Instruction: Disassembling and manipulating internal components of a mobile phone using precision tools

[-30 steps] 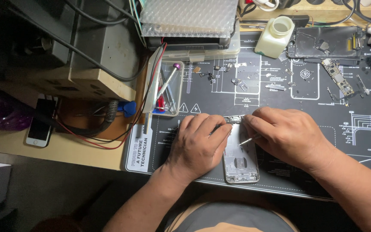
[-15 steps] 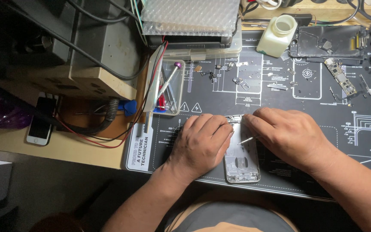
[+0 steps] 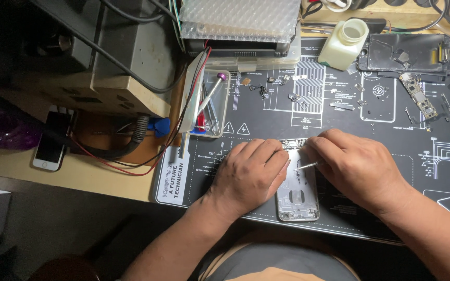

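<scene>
Silver phone housing lies at the bench's near edge on a black mat; left hand presses down on its side, fingers curled, while right hand pinches a thin metal tool over it. A slip could gouge the housing, I judge; loose screws and small parts, a circuit board and a white bottle crowd the mat's far side.
</scene>
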